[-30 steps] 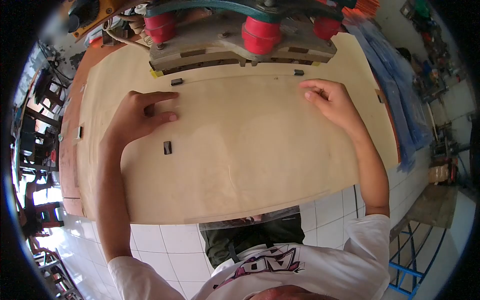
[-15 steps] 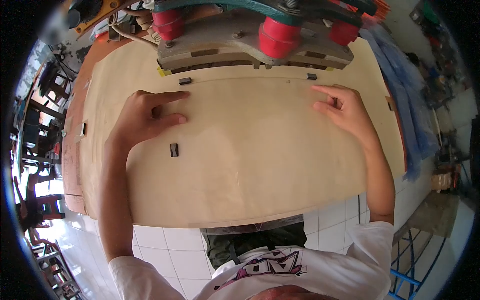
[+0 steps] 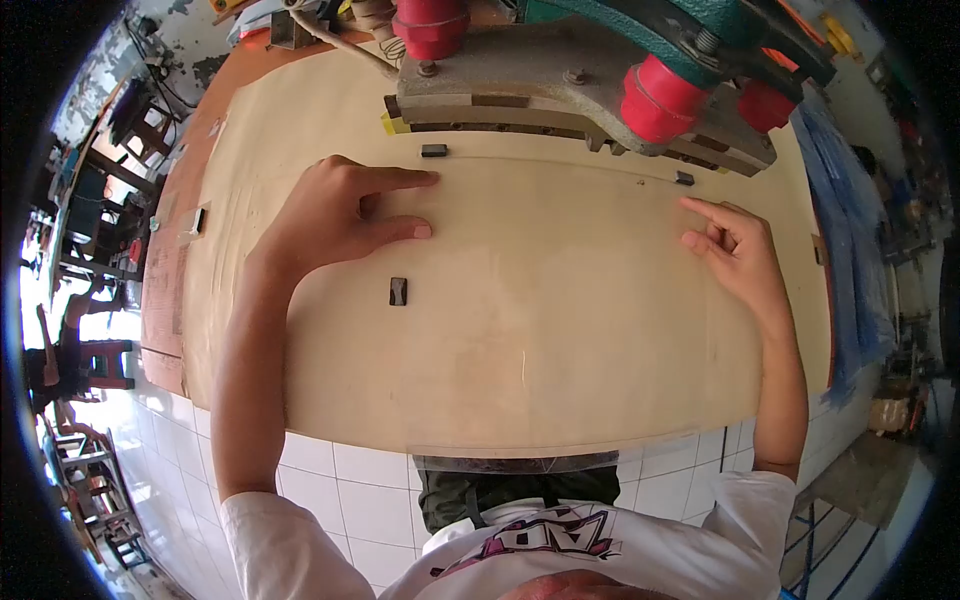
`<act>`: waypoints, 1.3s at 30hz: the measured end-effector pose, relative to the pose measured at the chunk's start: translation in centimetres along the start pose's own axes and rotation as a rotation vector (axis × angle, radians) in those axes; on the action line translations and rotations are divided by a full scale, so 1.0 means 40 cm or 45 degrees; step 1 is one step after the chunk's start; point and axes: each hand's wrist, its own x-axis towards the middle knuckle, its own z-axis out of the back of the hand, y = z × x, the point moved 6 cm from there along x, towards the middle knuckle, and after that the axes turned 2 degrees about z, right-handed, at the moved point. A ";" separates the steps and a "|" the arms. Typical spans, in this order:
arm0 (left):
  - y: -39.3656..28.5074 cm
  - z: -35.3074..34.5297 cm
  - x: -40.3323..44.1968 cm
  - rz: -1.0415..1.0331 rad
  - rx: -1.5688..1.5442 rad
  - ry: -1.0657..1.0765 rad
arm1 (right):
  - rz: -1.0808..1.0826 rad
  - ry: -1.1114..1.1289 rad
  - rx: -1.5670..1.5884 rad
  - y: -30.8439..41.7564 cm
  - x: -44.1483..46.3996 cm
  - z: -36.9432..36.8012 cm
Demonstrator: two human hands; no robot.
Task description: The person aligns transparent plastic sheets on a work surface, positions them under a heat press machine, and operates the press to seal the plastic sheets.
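My left hand [image 3: 340, 205] rests on a pale tan board [image 3: 540, 390], index finger and thumb stretched apart with nothing between them. Its index fingertip lies just below a small dark block [image 3: 434, 151]. On the right, my right hand [image 3: 740, 245] also holds nothing, its index finger pointing at a second small dark block [image 3: 685, 178] and its thumb apart below. A thin clear sheet [image 3: 560, 463] seems to lie over the board and hangs past its front edge. A third dark block [image 3: 398, 291] sits below my left thumb.
Over the board's far side stands a press-like machine with a heavy grey metal head [image 3: 500, 85], red cylindrical mounts [image 3: 664, 102] and a green arm [image 3: 650, 30]. Blue plastic sheeting [image 3: 845, 240] hangs at the right. A small dark piece [image 3: 197, 221] lies near the left edge.
The camera view has turned, so the board, blocks and machine appear farther right and slightly tilted. Both hands keep about the same place beside the blocks.
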 end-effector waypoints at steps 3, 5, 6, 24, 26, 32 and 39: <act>0.003 -0.001 -0.001 -0.011 0.008 -0.006 | 0.013 -0.006 0.028 0.004 0.000 -0.002; -0.002 0.003 -0.002 -0.021 -0.004 -0.017 | 0.005 0.008 0.024 0.003 0.000 -0.001; -0.005 0.006 -0.002 0.024 0.006 0.022 | -0.005 0.022 0.020 0.001 0.000 -0.001; 0.001 0.003 -0.001 0.000 0.048 0.005 | -0.022 0.038 0.069 0.013 -0.002 0.001; -0.005 0.006 -0.001 -0.008 0.047 -0.004 | -0.023 0.031 0.079 0.012 -0.002 -0.001; -0.006 0.006 -0.001 -0.002 0.048 -0.004 | -0.015 0.026 0.108 -0.006 -0.002 -0.004; -0.019 0.017 0.001 0.159 0.090 0.057 | 0.021 0.026 0.108 -0.007 -0.002 -0.002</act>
